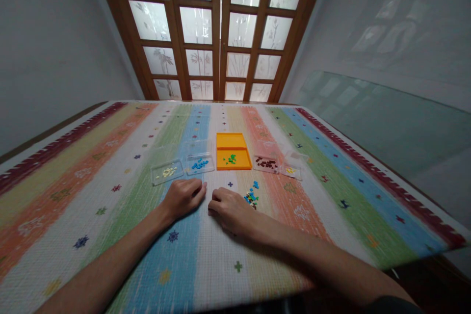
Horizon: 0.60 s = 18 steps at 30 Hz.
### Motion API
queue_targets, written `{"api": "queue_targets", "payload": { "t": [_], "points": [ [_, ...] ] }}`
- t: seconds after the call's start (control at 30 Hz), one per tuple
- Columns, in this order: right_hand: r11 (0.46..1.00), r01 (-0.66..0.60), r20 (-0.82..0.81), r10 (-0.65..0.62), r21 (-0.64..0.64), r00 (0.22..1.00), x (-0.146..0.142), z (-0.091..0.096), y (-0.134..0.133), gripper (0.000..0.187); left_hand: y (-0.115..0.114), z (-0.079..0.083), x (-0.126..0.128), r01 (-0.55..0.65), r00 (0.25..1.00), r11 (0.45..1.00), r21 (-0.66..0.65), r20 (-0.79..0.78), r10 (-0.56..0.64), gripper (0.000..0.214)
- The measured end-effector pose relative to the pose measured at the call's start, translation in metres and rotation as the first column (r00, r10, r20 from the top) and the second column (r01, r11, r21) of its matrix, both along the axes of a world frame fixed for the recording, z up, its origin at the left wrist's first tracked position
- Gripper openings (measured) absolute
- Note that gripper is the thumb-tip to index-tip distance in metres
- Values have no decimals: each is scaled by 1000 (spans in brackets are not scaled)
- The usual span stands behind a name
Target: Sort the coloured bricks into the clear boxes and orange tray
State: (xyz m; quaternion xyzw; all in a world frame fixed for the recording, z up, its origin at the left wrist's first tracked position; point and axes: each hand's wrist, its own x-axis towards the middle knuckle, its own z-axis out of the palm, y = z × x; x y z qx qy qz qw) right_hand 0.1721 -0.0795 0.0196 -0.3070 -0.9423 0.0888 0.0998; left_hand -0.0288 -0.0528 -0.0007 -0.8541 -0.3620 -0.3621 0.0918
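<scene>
My left hand (186, 196) rests on the patterned tablecloth with its fingers curled in. Just to its right is my right hand (231, 209), palm down and fingers bent; a small gap separates the two. Whatever the fingertips of either hand may hold is hidden. Beside the right hand's knuckles lies a loose pile of tiny mixed pieces (251, 197), mostly blue and green with some dark and pale ones. Beyond the hands, an orange case (231, 141) stands open with small green pieces (230, 159) in its near half.
Left of the case are clear boxes with pale yellow pieces (170, 171) and blue pieces (199, 163). On its right, others hold dark brown pieces (266, 163) and yellow pieces (290, 170). The striped tablecloth (140, 235) reaches toward wood-framed glass doors (221, 44).
</scene>
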Motion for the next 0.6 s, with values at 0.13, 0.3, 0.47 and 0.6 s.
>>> {"api": "queue_targets", "payload": {
  "t": [0.13,0.3,0.47,0.6],
  "points": [
    [997,-13,42,10,81,999,-3,-4,-4,19,0,0,0,3,1000,1000,6,1,-3,38],
    [986,-58,102,43,154,994,-5,-2,-6,22,0,2,1,12,1000,1000,14,2,-12,39],
    [976,-73,138,45,205,989,-7,2,-9,21,0,3,1,9,1000,1000,13,5,-9,39],
    [975,-70,136,42,209,990,-8,-1,-9,21,0,2,1,22,1000,1000,9,9,-22,38]
  ]
}}
